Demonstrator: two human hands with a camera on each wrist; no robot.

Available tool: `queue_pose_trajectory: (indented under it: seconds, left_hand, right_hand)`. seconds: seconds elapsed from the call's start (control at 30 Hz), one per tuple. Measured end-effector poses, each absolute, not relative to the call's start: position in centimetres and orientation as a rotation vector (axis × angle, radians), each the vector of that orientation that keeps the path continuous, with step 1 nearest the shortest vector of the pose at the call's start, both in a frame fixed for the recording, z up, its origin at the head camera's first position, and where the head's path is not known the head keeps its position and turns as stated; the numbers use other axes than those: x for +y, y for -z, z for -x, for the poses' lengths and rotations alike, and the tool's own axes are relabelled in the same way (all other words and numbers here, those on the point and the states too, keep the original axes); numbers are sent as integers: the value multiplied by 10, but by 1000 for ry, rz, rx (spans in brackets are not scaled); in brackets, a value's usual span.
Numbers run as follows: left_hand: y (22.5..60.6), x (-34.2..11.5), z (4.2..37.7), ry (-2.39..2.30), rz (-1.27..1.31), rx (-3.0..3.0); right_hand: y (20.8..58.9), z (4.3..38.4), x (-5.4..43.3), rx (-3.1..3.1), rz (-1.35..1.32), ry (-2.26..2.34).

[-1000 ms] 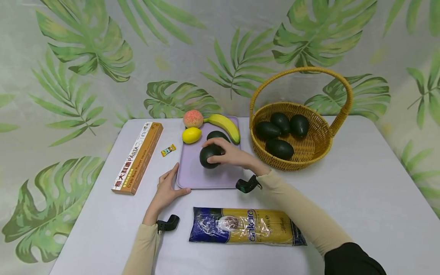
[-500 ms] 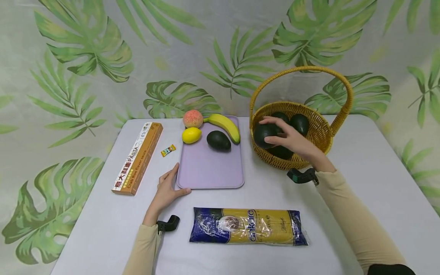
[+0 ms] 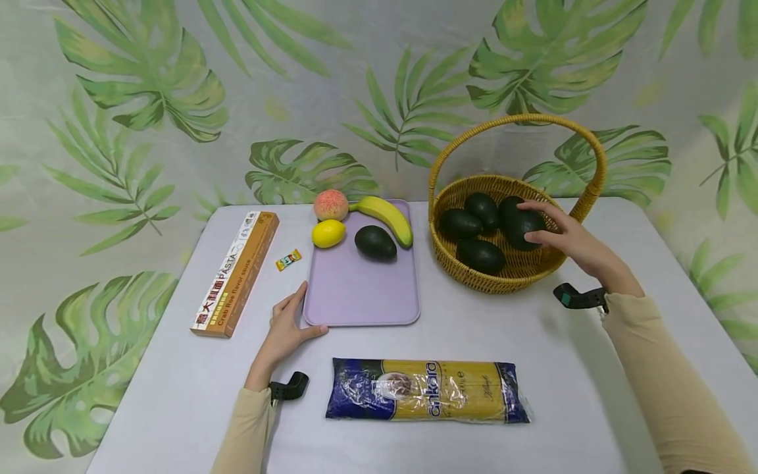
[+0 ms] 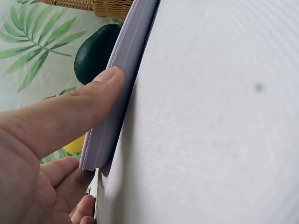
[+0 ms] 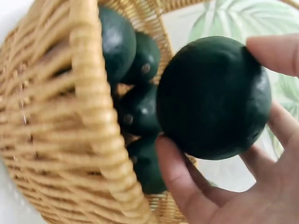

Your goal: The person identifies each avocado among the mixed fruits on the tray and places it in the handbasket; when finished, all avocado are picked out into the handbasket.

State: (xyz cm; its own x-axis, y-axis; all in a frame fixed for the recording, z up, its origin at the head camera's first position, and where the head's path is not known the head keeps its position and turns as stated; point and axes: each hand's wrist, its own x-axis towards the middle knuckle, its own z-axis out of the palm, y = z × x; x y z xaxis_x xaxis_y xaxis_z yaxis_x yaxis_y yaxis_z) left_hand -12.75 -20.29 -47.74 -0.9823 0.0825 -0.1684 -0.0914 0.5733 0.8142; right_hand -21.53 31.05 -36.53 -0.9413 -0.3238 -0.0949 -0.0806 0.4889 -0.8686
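Observation:
My right hand (image 3: 583, 247) holds a dark green avocado (image 3: 522, 227) over the right part of the wicker basket (image 3: 494, 284). In the right wrist view, the thumb and fingers grip the avocado (image 5: 212, 98) by its sides, above the basket's rim. Several more avocados (image 3: 481, 257) lie in the basket. My left hand (image 3: 287, 336) touches the near left corner of the lilac tray (image 3: 361, 296), thumb along the front edge and fingers at the left side. On the tray are another avocado (image 3: 376, 243), a lemon (image 3: 328, 233), a banana (image 3: 386, 219) and a peach (image 3: 331, 205).
A pasta box (image 3: 235, 273) lies at the left of the white table, with a small wrapped packet (image 3: 288, 260) between it and the tray. In front lies a blue and yellow pasta bag (image 3: 426, 390). The basket's tall handle (image 3: 521, 120) arches over it.
My right hand has carried the avocado from over the tray to the right, across the basket to its right side. The left hand has stayed at the tray corner.

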Motion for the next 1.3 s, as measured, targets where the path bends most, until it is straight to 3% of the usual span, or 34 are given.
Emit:
queue_pose_trajectory:
  seconds: [0.43,0.73,1.03,1.3]
  left_hand:
    - [477,-203,127,-1368,1,2622]
    - [476,-204,127,-1339,-17,2649]
    - [479,-205,128,-1326,-35,2648]
    - [478,-205,128,-1318,-42,2650]
  right_hand:
    - [375,220,303,2515,492,1134]
    - [367,212,291,2633,505,1259]
    - [355,210,234,2378,708,1561]
    - [358,222,179,2269,791,1564]
